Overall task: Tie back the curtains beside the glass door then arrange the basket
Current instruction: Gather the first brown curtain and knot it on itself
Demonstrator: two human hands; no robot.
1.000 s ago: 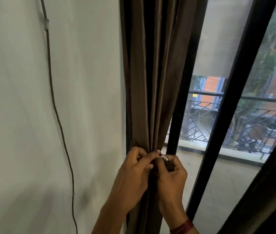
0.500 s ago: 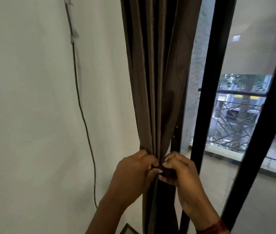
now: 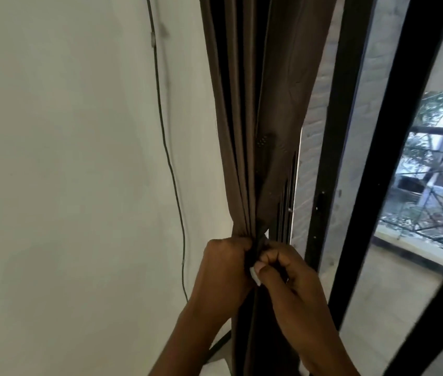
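A brown curtain hangs gathered into a narrow bundle between the white wall and the black-framed glass door. My left hand is closed around the bundle from the left at its pinched waist. My right hand presses in from the right, fingers curled on a dark tie-back at the same spot. A small white piece shows between the two hands. Most of the tie-back is hidden by my fingers. No basket is in view.
A thin dark cable runs down the white wall left of the curtain. Right of the curtain stand black door frames with glass, a balcony railing and buildings beyond. A dark strip lies on the floor below.
The view has swung left and closer, so the curtain sits further right in frame. Both hands stay at the curtain's waist; my right thumb has moved against the white piece.
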